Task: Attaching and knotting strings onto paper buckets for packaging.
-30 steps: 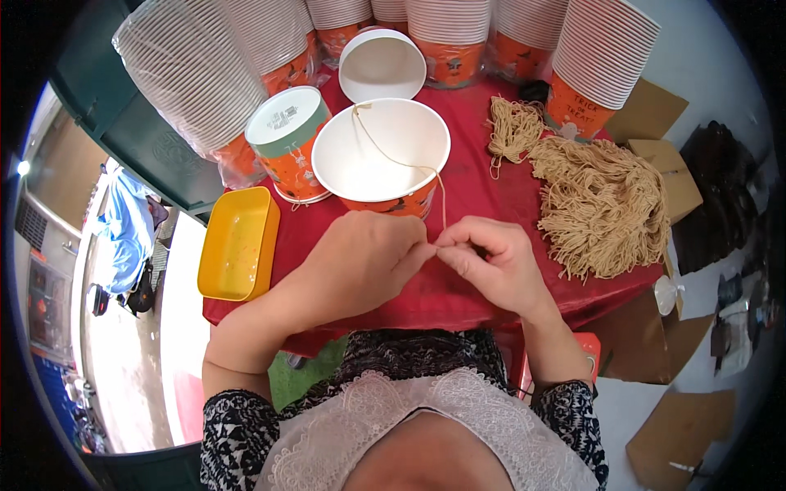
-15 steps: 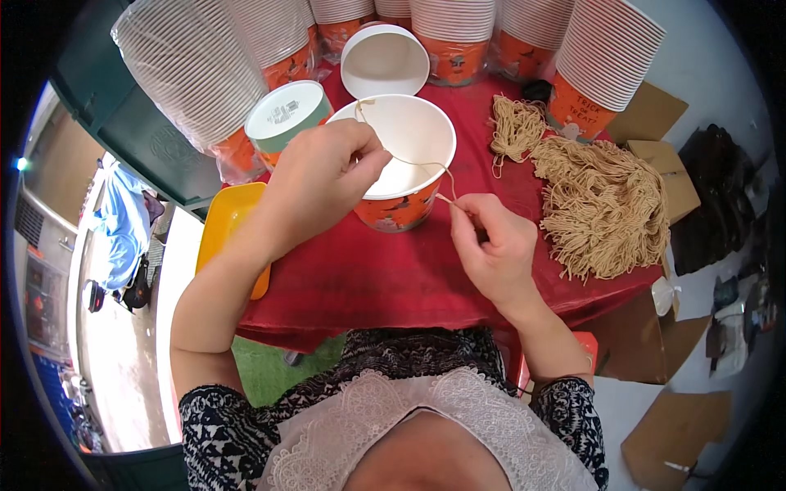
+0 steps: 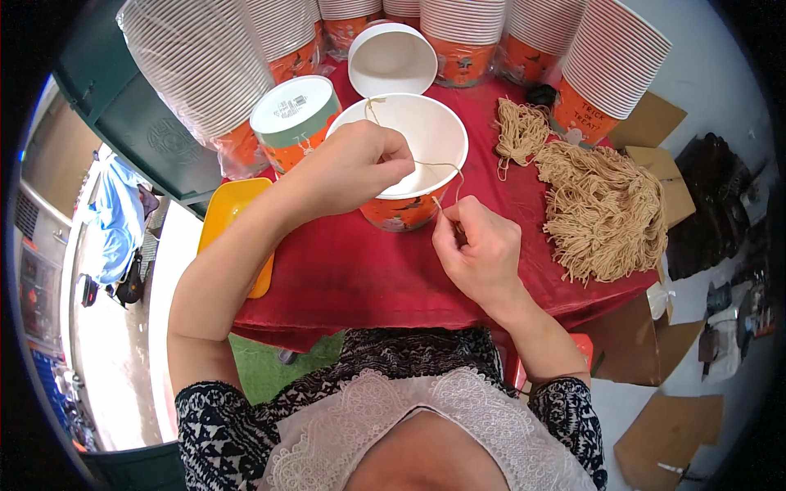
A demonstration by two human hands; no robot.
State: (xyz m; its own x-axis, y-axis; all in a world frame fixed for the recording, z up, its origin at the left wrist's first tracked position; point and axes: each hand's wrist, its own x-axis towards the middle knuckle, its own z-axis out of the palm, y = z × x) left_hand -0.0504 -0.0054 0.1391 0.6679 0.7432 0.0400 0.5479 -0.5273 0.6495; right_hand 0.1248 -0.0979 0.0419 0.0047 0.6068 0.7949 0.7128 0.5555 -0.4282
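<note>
An orange paper bucket (image 3: pixel 399 214) with a white inside stands upright on the red cloth in front of me. A thin tan cord (image 3: pixel 442 165) is knotted at its far left rim and crosses the opening toward its near right side. My left hand (image 3: pixel 360 168) is closed over the bucket's left part, pinching the cord. Outside the near right wall, my right hand (image 3: pixel 483 250) pinches the cord's end between thumb and forefinger, close to the bucket. Whether the cord passes through a hole there is too small to tell.
Tall stacks of nested buckets (image 3: pixel 196 65) line the back. An upturned bucket (image 3: pixel 288 110) and a tipped one (image 3: pixel 393 61) stand behind the work. At left lies a yellow tray (image 3: pixel 214 221); at right, a small cord bundle (image 3: pixel 524 131) and a big cord heap (image 3: pixel 606 213).
My left hand has shifted a little right. My right hand has moved left, nearer the bucket's wall, with the cord end still pinched. The view has shifted slightly.
</note>
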